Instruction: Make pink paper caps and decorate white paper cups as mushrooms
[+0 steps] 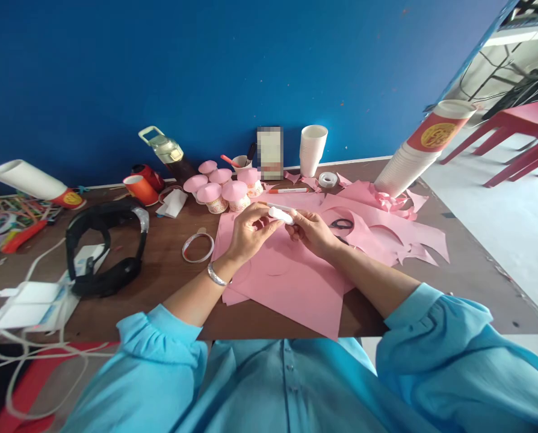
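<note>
Over the pink paper sheets (305, 300), both my hands grip a small white tube-like object (281, 215); its exact kind is not clear. My left hand (251, 233) pinches one end between thumb and fingers. At the other end, my right hand (313, 233) has its fingers closed round it. Faint curved outlines mark the sheet under my hands. Just beyond are several small patterned paper cups with pink paper cone tops (236, 191). Black-handled scissors (342, 224) lie beside my right hand, partly covered by paper.
Pink offcuts (386, 228) spread to the right, near a leaning stack of paper cups (413, 153). Another cup stack (313, 150), a tape roll (327, 180) and a marker (289, 190) are at the back. Leftward lie a silver tape ring (197, 248), a black headset (109, 282) and white cables (61, 313).
</note>
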A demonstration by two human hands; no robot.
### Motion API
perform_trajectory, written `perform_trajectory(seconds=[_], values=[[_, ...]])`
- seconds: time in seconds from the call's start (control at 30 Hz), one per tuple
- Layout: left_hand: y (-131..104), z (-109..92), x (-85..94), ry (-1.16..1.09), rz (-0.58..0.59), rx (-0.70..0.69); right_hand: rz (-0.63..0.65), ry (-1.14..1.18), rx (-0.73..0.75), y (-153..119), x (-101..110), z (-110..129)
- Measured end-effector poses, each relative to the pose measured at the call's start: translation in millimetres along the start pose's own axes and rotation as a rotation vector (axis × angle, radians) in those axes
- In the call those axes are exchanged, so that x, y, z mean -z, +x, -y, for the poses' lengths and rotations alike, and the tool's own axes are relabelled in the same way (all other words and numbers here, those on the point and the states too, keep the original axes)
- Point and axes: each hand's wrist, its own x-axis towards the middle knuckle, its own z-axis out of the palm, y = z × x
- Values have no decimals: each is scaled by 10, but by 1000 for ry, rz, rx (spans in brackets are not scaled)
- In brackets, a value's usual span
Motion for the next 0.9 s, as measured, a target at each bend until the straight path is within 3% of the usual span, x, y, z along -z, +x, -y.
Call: perform_trajectory(seconds=[0.13,0.33,0.5,0.57,0.7,0.9], values=[[-22,25,31,-88,13,86,-10,41,7,-3,-19,16],[-52,23,12,-186,-101,199,-62,55,84,13,-24,50],[-72,32,18,-299,-112,315,-71,44,164,3,-41,80],[-71,40,32,-331,-101,328,-41,51,154,-14,-37,91],[-67,46,54,-316,-81,323,53,6,-22,-41,-10,95],[-83,27,53,-312,-83,305,-34,-7,65,-26,-22,96]])
